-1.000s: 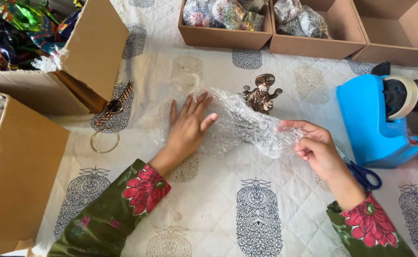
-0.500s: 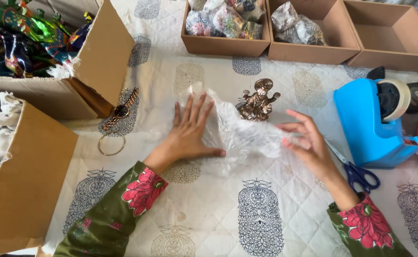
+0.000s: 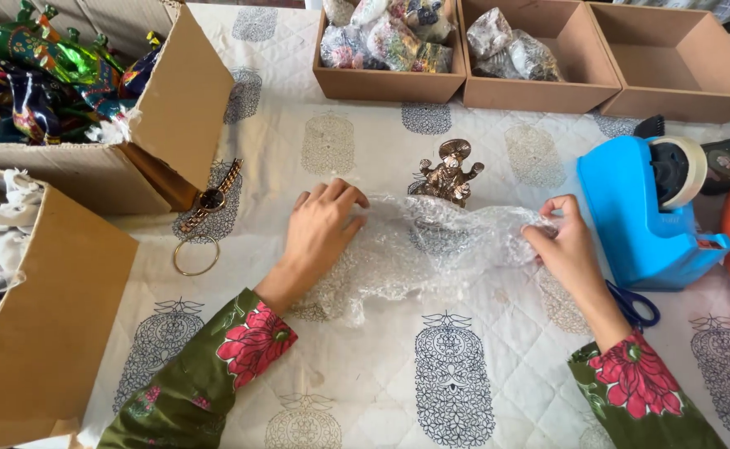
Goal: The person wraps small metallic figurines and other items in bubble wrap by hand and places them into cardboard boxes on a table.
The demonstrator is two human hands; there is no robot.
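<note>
A sheet of clear bubble wrap (image 3: 431, 249) lies spread across the printed quilted cloth (image 3: 464, 366). My left hand (image 3: 319, 229) grips its left end with curled fingers. My right hand (image 3: 564, 245) pinches its right end. Just behind the sheet stands a small bronze-coloured figurine (image 3: 448, 173), upright and apart from both hands.
A blue tape dispenser (image 3: 643, 208) sits at the right, with blue-handled scissors (image 3: 635, 303) under my right wrist. A wristwatch (image 3: 211, 197) and a thin bangle (image 3: 196, 255) lie left. Cardboard boxes line the back (image 3: 539, 87) and the left (image 3: 41, 333); some hold wrapped items and colourful figures.
My left hand went from flat on the sheet to gripping its left end. My right hand pulled the other end rightward, and the bunched sheet now lies stretched out flat.
</note>
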